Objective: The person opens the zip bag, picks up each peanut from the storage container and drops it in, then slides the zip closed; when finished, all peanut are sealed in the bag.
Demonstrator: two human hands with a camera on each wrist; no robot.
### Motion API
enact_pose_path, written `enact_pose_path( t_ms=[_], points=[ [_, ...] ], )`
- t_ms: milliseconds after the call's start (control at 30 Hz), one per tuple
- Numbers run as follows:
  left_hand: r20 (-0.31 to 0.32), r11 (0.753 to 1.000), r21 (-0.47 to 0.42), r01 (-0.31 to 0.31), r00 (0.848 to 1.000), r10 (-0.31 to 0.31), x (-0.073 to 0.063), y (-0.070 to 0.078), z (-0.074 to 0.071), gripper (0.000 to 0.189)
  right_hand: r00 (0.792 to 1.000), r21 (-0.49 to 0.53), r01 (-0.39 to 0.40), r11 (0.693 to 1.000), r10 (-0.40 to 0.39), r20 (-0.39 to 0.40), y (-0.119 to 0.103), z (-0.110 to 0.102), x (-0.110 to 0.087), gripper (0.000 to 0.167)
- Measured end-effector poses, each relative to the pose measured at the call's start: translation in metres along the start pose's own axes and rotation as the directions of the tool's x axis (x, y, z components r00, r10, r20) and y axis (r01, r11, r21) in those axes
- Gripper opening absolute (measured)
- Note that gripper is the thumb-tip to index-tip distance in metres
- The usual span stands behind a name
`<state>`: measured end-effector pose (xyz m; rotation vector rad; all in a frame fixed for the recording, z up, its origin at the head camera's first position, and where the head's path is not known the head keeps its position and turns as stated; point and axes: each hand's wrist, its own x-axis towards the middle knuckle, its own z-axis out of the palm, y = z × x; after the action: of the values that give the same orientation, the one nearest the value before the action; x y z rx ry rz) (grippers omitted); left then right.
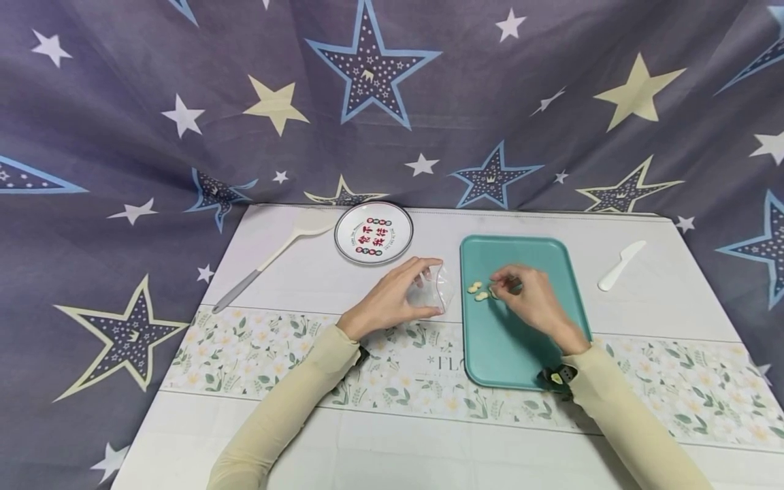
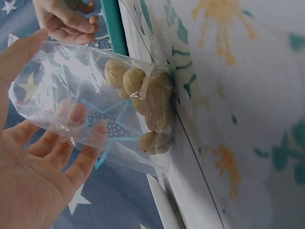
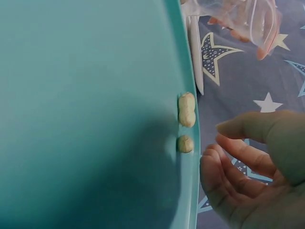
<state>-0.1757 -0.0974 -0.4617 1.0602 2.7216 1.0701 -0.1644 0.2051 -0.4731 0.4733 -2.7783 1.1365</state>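
Note:
A clear plastic bag [image 2: 71,90] stands with its mouth spread wide, and my left hand [image 1: 392,296] holds it by the rim between thumb and fingers. Several unshelled peanuts [image 2: 157,98] lie at the bottom of the bag. To the right, my right hand [image 1: 529,296] hovers over the teal tray [image 1: 508,354], fingers loosely bent. In the right wrist view a gap shows between thumb and fingers [image 3: 214,171], with nothing in it. Loose peanuts [image 1: 481,296] lie on the tray near its left side, close to the right fingertips; one is partly covered by them in the head view.
A white plate [image 1: 380,238] with red lettering sits at the back, beside a cream spatula [image 1: 269,258] with a grey handle. Right of the tray lies a white plastic knife [image 1: 621,265]. A star-patterned cloth [image 1: 422,102] hangs behind the table.

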Motion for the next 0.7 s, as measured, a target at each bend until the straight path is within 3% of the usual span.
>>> enact_pose_path(
  t_ms=[267, 700],
  points=[
    [-0.006, 1.000, 0.006, -0.005, 1.000, 0.005, -0.0001, 0.0003, -0.0011, 0.085, 0.997, -0.065, -0.052, 0.997, 0.056, 0.062, 0.0049, 0.0016, 0.0016, 0.014],
    [0.003, 1.000, 0.012, 0.007, 1.000, -0.007, -0.0015, 0.0004, -0.0015, 0.085, 0.990, -0.071, -0.075, 0.995, 0.083, 0.114, 0.0074, 0.0064, 0.0041, 0.017]
  ],
)
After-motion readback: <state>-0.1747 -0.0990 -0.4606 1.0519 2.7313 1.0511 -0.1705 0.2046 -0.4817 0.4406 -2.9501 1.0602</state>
